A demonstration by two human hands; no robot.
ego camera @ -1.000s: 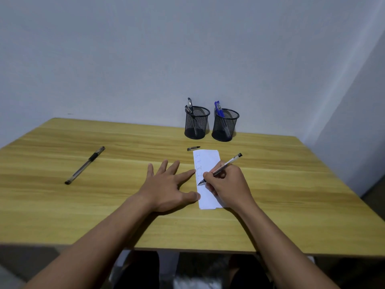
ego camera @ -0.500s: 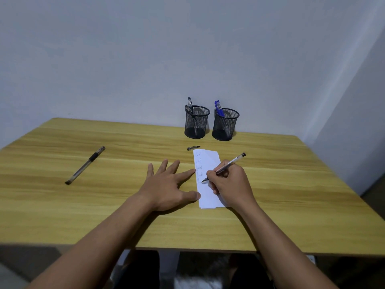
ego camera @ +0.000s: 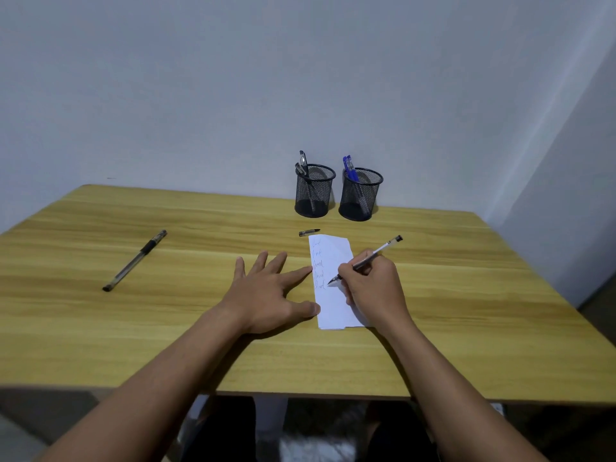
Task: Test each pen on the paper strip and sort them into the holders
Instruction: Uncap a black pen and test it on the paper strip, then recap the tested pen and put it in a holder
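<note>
The worktop (ego camera: 466,311) ran wide and bare to either side of the middle; its near edge crossed the lower part of the view and its far edge met the wall (ego camera: 200,95). By that far edge stood the left holder (ego camera: 315,191), with dark pens (ego camera: 302,161) leaning out of it, and just beside it, not touching, the right holder (ego camera: 360,195) with blue pens (ego camera: 348,166). A cap (ego camera: 309,232) lay between the left holder and the far end of the strip (ego camera: 333,305), just clear of the paper. A loose pen (ego camera: 135,260) lay slanted, well apart on the left, with open wood all round it. The strip lay lengthwise in the middle of the worktop.

Its lower right part was hidden under the right hand (ego camera: 373,291). Short scribbles ran down its left side, too small to read. The count of pens in each holder was hard to tell. Both forearms were cut off by the lower frame edge.

The left hand (ego camera: 266,291) lay flat on the wood, fingers spread, forefinger tip and thumb tip touching the strip's left edge. The right hand pinched the pen (ego camera: 373,256) between thumb and fingers, the tip down on the strip beside the lowest scribble, the barrel slanting up to the right
</note>
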